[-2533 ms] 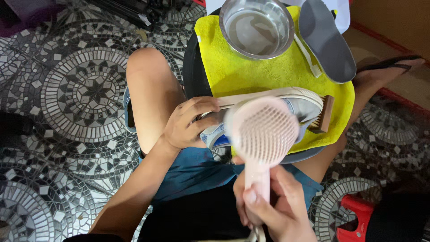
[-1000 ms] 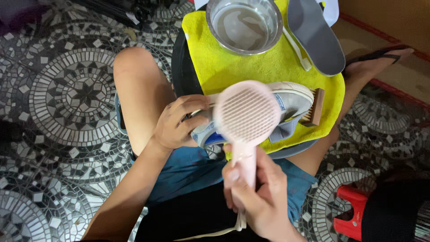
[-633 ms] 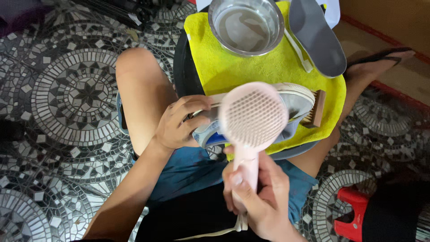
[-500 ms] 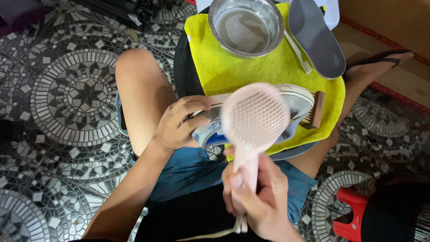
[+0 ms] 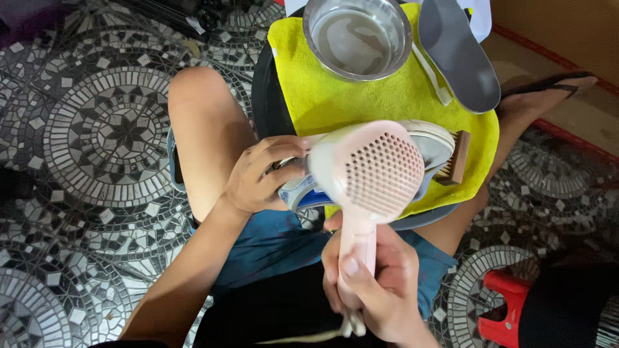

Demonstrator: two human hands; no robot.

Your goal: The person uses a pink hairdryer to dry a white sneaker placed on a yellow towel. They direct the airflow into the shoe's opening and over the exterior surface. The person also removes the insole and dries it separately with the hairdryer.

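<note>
1. Pink plastic dryer (image 5: 367, 177) gripped low on its handle by the right hand (image 5: 374, 283), fingers (image 5: 351, 274) wrapped tight round the stem, perforated intake grille turned up toward the camera, so the nozzle apparently points down at the shoe (image 5: 429, 142)
2. Shoe pinned on its side by the left hand (image 5: 261, 177), fingers curled shut over the near end, likely to keep it from sliding under the airflow; lies on the towel (image 5: 348, 103), just under the dryer head and partly hidden by it
3. Yellow towel spread over a dark round tray (image 5: 267, 96) between the knees, seemingly to catch drips and give a soft bed
4. Steel bowl (image 5: 358, 35) with cloudy water parked at the far edge of the towel, out of the hands' way; grey insole (image 5: 461, 51) laid beside it, apart from the shoe, a white toothbrush (image 5: 429, 74) between them
5. Wooden brush (image 5: 454, 158) resting on the towel, touching the shoe's far side, within reach of either hand
6. Red stool (image 5: 506, 306) standing on the mosaic floor (image 5: 97, 129) at the lower right
7. Against the frame half a second back: dryer head tilted, so the grille reads more oblique and sits further right; both grips and the shoe's place unchanged
</note>
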